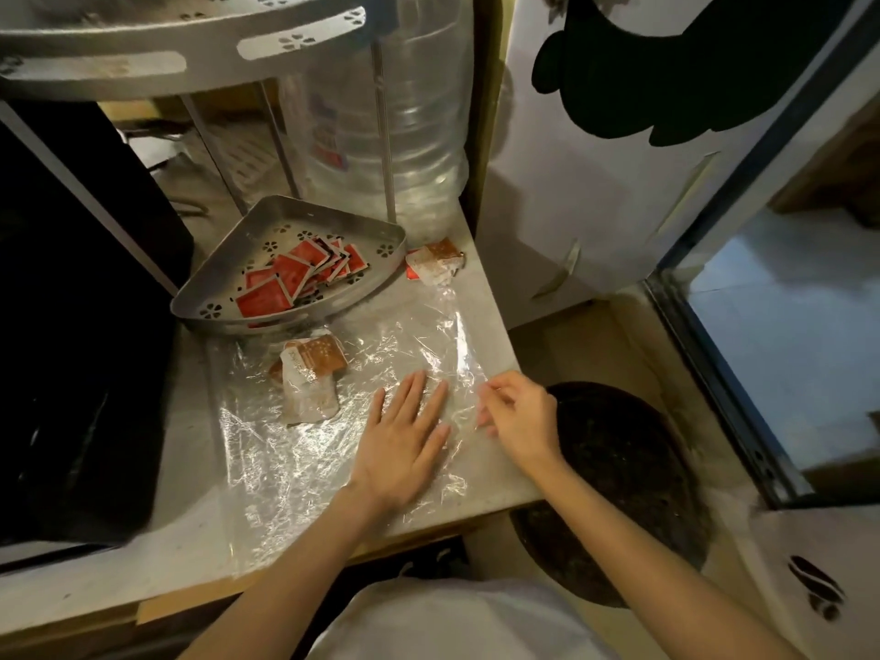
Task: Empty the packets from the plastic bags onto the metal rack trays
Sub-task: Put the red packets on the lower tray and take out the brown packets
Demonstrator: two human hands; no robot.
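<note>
Clear plastic bag (333, 421) lies flat and crinkled on the pale surface (190, 469), near its right corner. Brown-and-white packets (309, 373) sit in a small pile on or in the film, up-left of the hands; can't tell which side of the film. Another small pile (435, 264) rests on the surface beside the tray's right corner. Red packets (295, 273) already in the lower metal rack tray (228, 259), just behind the bag.

Left hand (405, 445): flat, fingers straight, pressing the film down. Right hand (519, 416): fingers curled, pinching the bag's right edge at the surface's edge.

Step in hand, my read: flattening or opening the bag to free the remaining packets.

To do it well:
- keep the left palm as anchor, lift the pinched edge to find the mouth
- tip toward the tray, not toward the open edge; the floor and dark round mat (619, 493) are right below
- film is slippery and clingy, so packets may stick; shake lightly

Brown packets are near the left fingertips but not touching, and well apart from the right fingers. Upper tray (143, 73) overhangs, water jug (405, 135) behind.
</note>
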